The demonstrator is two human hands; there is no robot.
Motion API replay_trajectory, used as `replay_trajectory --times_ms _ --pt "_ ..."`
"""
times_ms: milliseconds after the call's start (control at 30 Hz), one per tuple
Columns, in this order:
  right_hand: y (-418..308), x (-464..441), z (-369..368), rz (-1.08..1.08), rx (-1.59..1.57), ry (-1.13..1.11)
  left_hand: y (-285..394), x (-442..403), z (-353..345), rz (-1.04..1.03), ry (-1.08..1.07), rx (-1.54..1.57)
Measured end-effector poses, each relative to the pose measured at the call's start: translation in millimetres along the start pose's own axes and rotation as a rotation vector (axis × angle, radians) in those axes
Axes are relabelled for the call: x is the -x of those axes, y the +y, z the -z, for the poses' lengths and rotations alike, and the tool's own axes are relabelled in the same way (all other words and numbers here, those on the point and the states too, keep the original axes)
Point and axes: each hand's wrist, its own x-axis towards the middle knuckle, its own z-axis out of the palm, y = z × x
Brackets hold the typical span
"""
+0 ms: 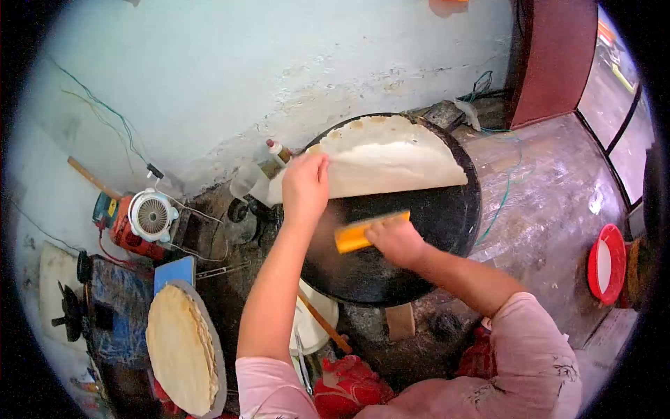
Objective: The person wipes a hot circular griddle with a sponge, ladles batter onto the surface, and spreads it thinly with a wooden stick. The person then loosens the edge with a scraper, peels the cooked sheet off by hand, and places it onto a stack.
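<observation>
A round black griddle (pixel 391 279) fills the middle of the view. Over its far half lies a thin pale flatbread (pixel 391 164), folded, with a straight near edge. My left hand (pixel 306 185) pinches the flatbread at its left end, fingers closed. My right hand (pixel 396 239) grips a yellow scraper (pixel 354 237) over the bare black surface, just in front of the fold. The fingertips of my right hand are wrapped over the scraper's top edge.
A stack of round flatbreads (pixel 178 349) stands at lower left. Near the wall are a red machine with a white fan (pixel 153 215) and a small bottle (pixel 278 150). A red basin (pixel 606 264) with white contents sits at right. A wooden stick (pixel 324 321) lies below the griddle.
</observation>
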Motion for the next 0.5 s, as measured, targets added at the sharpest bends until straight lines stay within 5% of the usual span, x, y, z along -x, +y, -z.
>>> replay_trajectory --times_ms 167,233,367,433,500 --pt "67 -50 -36 -0.183 0.156 0.056 8 -40 1 -0.137 0.129 0.056" --pt "105 -40 -64 -0.252 0.171 0.267 17 -39 12 -0.188 0.168 0.020" --pt "170 24 -46 -0.490 0.343 0.092 27 6 39 -0.333 0.260 0.001" --pt "194 76 -29 -0.731 -0.124 0.296 24 54 44 -0.314 0.209 -0.046" --pt "192 107 11 -0.650 0.315 0.235 19 105 42 -0.203 0.104 -0.060"
